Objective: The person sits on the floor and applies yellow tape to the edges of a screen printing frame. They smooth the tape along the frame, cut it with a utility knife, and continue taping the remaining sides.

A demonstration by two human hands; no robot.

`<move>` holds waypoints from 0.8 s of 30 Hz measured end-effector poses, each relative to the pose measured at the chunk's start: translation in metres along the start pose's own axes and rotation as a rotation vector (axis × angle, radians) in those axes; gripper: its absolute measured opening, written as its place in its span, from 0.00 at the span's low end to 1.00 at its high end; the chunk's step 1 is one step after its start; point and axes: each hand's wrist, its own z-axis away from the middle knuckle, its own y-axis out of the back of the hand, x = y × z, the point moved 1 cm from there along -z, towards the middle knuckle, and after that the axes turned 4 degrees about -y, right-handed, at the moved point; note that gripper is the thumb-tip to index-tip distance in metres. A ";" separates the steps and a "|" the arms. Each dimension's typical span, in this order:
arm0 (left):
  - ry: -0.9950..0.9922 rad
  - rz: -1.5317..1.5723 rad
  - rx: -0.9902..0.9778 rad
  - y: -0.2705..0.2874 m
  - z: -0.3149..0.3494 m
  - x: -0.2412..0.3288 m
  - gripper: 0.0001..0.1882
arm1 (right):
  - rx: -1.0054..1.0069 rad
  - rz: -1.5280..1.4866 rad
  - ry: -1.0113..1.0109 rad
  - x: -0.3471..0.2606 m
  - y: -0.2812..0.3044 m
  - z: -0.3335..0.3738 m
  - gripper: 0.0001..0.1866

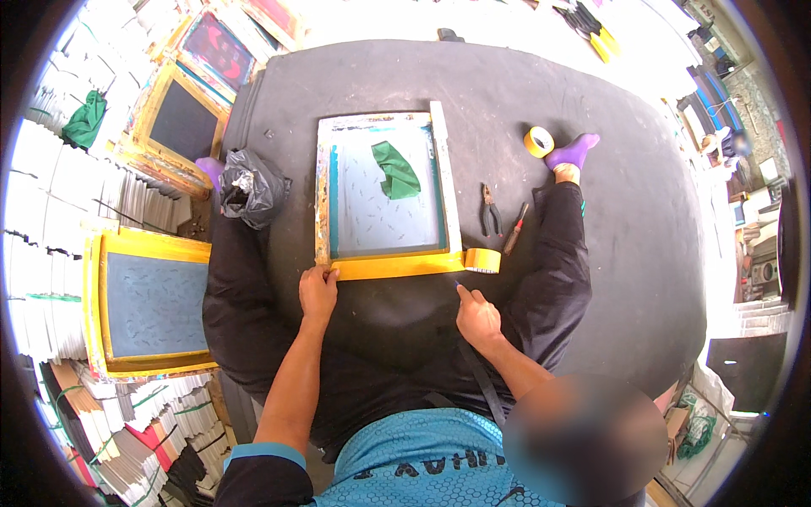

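Observation:
A screen-printing frame with a pale blue mesh lies flat between my legs. A green cloth rests on the mesh. Yellow tape stretches along the frame's near side, its roll still attached at the near right corner. At the near left corner, my left hand has its fingers closed on the end of the tape strip. My right hand is closed just below the roll, apart from the tape. Something small and bluish shows at its fingertips, too small to name.
Pliers and a screwdriver-like tool lie right of the frame. Another tape roll stands by my right foot. A black plastic bag sits at left. More screen frames and paper stacks line the left side.

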 end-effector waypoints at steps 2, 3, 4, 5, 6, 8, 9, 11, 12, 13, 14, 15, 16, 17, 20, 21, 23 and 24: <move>-0.003 -0.008 0.011 0.003 0.001 -0.004 0.10 | 0.207 -0.024 0.076 -0.009 0.028 -0.010 0.26; -0.020 -0.003 0.013 0.002 0.001 -0.004 0.10 | 0.311 -0.035 0.104 -0.009 0.042 -0.017 0.25; -0.043 0.003 0.014 0.001 0.000 -0.003 0.10 | 0.365 -0.044 0.045 -0.003 0.046 -0.031 0.25; -0.028 0.008 0.010 0.001 0.001 -0.004 0.10 | 0.436 -0.101 0.052 0.004 0.053 -0.044 0.27; -0.014 0.011 0.010 0.002 0.002 -0.008 0.10 | 0.302 -0.162 -0.082 0.002 0.067 -0.057 0.29; -0.014 0.012 0.013 0.002 -0.001 -0.008 0.10 | 0.131 -0.195 -0.218 0.012 0.083 -0.081 0.34; -0.028 0.009 0.013 0.001 -0.002 -0.004 0.10 | 0.093 -0.169 -0.224 0.030 0.079 -0.092 0.36; -0.021 0.006 0.008 0.000 -0.004 0.000 0.10 | 0.038 -0.153 -0.214 0.049 0.073 -0.104 0.30; 0.003 0.004 0.002 0.000 -0.003 -0.001 0.10 | -0.052 -0.122 -0.232 0.052 0.072 -0.110 0.29; 0.025 0.004 -0.004 0.000 -0.003 -0.001 0.10 | -0.141 -0.090 -0.250 0.055 0.072 -0.113 0.29; 0.015 0.006 -0.002 0.000 -0.004 -0.001 0.10 | -0.141 -0.100 -0.233 0.061 0.073 -0.111 0.29; 0.009 0.007 -0.001 0.001 -0.004 -0.001 0.10 | -0.178 -0.136 -0.238 0.066 0.079 -0.112 0.28; 0.005 0.005 0.001 0.003 -0.002 -0.002 0.10 | -0.216 -0.174 -0.239 0.069 0.088 -0.111 0.28; 0.004 0.006 0.011 0.004 -0.001 -0.003 0.10 | -0.255 -0.210 -0.241 0.075 0.093 -0.112 0.28; 0.010 0.014 0.009 0.003 -0.002 -0.002 0.10 | -0.296 -0.417 -0.269 0.096 0.095 -0.111 0.28; 0.024 0.012 -0.001 0.003 -0.002 -0.002 0.10 | -0.315 -0.487 -0.271 0.098 0.095 -0.112 0.28; 0.043 0.013 -0.011 0.003 -0.003 -0.001 0.10 | -0.308 -0.532 -0.266 0.101 0.095 -0.116 0.27; 0.050 0.014 -0.011 0.004 -0.002 0.001 0.10 | -0.317 -0.580 -0.263 0.099 0.098 -0.119 0.26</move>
